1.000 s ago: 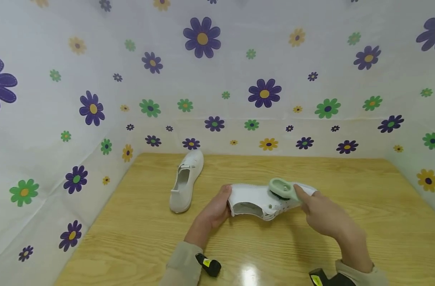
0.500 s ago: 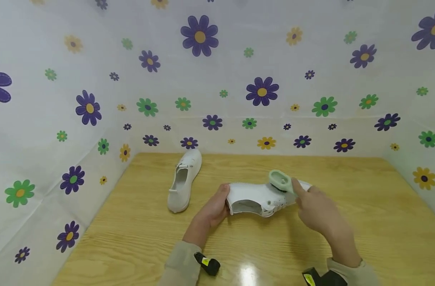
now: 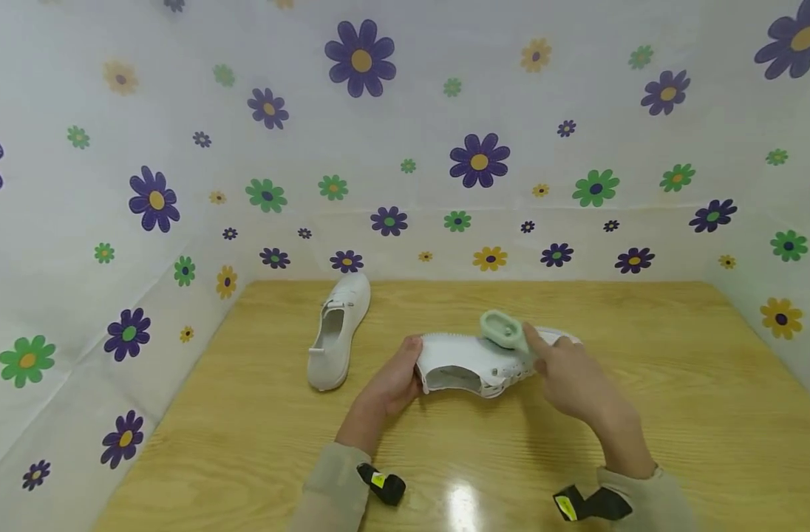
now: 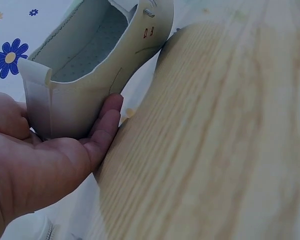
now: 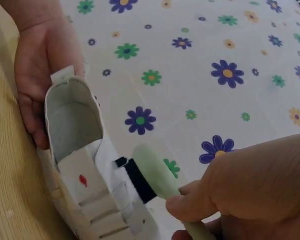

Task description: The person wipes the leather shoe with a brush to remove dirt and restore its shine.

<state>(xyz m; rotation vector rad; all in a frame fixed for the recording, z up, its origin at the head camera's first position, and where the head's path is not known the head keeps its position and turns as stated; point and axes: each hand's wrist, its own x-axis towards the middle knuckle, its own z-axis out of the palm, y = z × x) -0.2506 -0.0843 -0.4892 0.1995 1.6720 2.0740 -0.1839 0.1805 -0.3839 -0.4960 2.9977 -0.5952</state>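
A white shoe [image 3: 461, 355] is tipped on its side above the wooden table, its opening facing me. My left hand [image 3: 395, 377] grips it by the heel; in the left wrist view the fingers [image 4: 107, 120] curl round the heel from below. My right hand [image 3: 574, 377] holds a pale green brush [image 3: 501, 329] by its handle. The brush's dark bristles [image 5: 140, 181] are turned to the shoe's side, next to the laces, in the right wrist view. From the head view the bristles are hidden.
A second white shoe [image 3: 338, 332] stands upright on the wooden table [image 3: 245, 436], left of my left hand. Flower-printed white sheeting [image 3: 418, 111] rises behind the table and along both sides.
The brush in my right hand has shifted along the shoe's side, leftward toward the heel. My left hand keeps its hold on the heel. The whole head view has drifted slightly.
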